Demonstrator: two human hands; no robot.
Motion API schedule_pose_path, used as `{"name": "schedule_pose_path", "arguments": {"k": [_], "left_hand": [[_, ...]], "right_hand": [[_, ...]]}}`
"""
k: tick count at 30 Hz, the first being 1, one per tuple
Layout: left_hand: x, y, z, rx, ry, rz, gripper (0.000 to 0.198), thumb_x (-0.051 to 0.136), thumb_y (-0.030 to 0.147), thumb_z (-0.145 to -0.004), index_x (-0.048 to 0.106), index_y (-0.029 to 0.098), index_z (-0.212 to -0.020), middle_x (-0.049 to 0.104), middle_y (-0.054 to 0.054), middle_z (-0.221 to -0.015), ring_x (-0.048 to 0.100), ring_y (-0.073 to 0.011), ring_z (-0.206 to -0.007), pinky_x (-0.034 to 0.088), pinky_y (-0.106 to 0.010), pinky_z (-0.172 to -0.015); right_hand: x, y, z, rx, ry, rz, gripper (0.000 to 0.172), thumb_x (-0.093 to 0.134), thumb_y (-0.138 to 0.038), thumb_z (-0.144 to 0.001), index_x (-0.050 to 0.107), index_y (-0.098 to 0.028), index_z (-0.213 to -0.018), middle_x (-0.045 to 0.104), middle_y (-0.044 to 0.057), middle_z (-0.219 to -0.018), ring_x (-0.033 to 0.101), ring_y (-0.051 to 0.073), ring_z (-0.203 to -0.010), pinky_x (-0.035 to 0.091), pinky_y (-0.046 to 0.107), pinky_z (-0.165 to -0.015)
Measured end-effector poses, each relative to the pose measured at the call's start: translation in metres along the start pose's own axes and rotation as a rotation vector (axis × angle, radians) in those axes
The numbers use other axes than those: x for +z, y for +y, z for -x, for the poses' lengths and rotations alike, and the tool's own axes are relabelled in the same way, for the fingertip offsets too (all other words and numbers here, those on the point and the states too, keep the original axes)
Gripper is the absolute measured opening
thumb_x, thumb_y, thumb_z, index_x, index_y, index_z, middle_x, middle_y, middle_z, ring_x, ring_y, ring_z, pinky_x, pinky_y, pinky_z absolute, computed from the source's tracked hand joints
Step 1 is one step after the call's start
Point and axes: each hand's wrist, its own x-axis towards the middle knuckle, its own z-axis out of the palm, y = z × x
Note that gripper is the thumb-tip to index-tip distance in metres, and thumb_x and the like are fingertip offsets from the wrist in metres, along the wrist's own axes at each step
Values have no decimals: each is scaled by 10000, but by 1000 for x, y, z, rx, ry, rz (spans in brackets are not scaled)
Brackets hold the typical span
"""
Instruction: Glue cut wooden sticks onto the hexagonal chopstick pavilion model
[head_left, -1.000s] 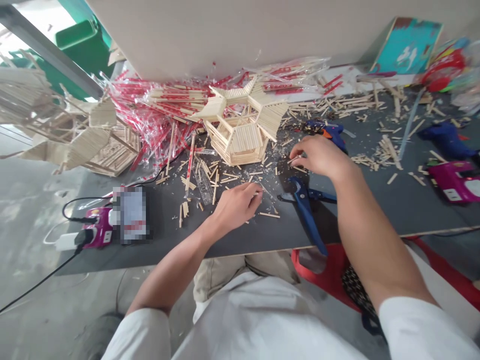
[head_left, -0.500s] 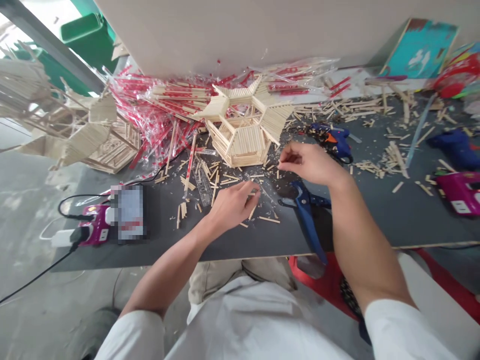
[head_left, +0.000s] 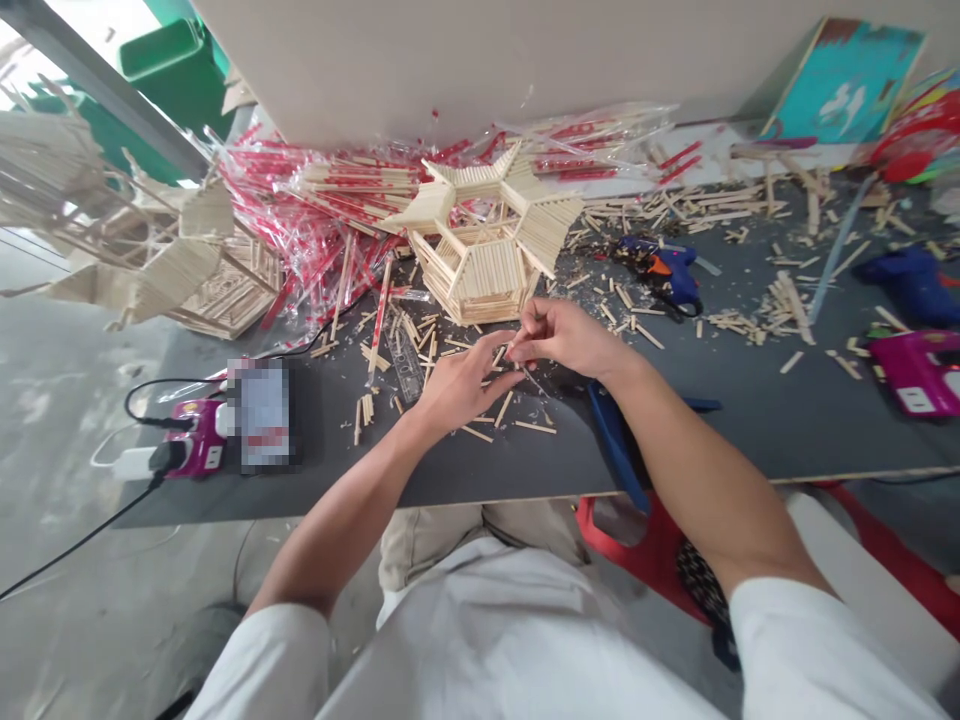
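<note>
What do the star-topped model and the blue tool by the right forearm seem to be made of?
Star-topped model: probably bare wood, judging by its pale, matte, stick-built surface.
Blue tool: painted metal or plastic, perhaps; its smooth, even blue leaves that open.

White shirt (head_left: 480, 640), loose over torso, soft folds running across front, cloth greyer in shadow. Short sleeves in same white: left sleeve (head_left: 274, 655) wide, hem ending close to elbow; right sleeve (head_left: 799, 640) likewise roomy — smooth cloth, faint creases. Beige trousers (head_left: 424, 545) showing beyond shirt's edge, fabric creased and bunched at lap. Left forearm (head_left: 349, 525) and right forearm (head_left: 697, 465) bare, slender, tapering to wrist. Left hand (head_left: 459, 385) and right hand (head_left: 570, 340) bare too — slim fingers, nails too small to make out.
</note>
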Motion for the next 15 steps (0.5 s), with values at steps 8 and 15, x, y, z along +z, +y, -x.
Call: {"name": "schedule_pose_path", "arguments": {"k": [8,15], "left_hand": [[-1,-1,0,32,10,-27,445,660,418,-1021,567,202,-1399,622,57,-737,629,-119,-636,415,-227,-640],[-3,5,5,57,55,2,362,671,398,-1007,633,219,-1320,639,37,-760,662,-119,-707,439,-213,-655]], "right_hand": [[-3,0,1,24,-44,99,522,963,-460,-683,497,-263,-811,701,-38,-723,638,157,-631,500,302,-585],[-71,-24,31,31,97,588,389,878,-539,-758,657,-239,-871,716,23,-852,663,201,-786,521,340,-738]]}}
